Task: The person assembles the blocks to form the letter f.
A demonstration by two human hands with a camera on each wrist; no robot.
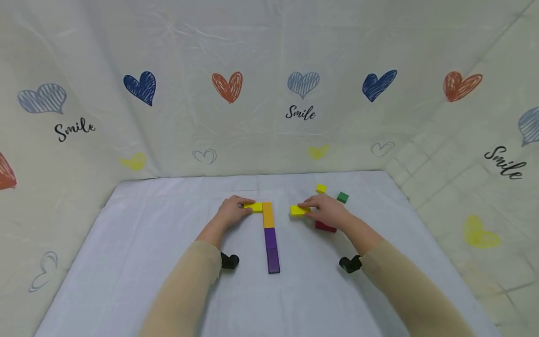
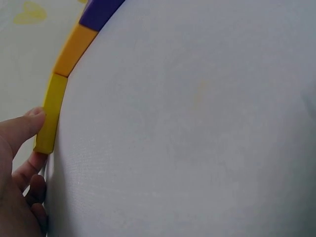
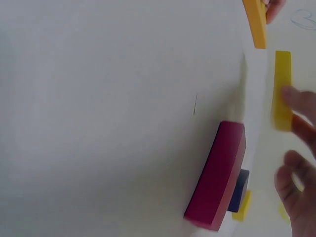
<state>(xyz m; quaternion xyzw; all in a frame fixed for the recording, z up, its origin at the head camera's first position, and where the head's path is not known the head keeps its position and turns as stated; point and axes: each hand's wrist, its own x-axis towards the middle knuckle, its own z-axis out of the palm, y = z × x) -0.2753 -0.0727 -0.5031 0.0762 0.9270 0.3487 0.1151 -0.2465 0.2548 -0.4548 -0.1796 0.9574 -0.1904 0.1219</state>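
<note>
My left hand point(image 1: 233, 210) pinches a yellow block point(image 1: 256, 207) between thumb and finger. The block's far end meets the top of an orange block point(image 1: 268, 215), with a purple stretch point(image 1: 272, 250) continuing in line toward the front. In the left wrist view the thumb presses one face of that yellow block point(image 2: 52, 113) and a finger lies at its end. To the right, my right hand point(image 1: 330, 211) grips another yellow block point(image 1: 296, 211), apart from the orange one. The right wrist view shows thumb and finger at this block's point(image 3: 282, 74) near end.
Under the right hand lies a dark red block point(image 1: 325, 227), partly hidden. Beyond that hand are a small yellow block point(image 1: 321, 188) and a green block point(image 1: 343, 197). A white cloth point(image 1: 168, 281) covers the table, and a heart-printed sheet point(image 1: 261, 131) hangs behind it.
</note>
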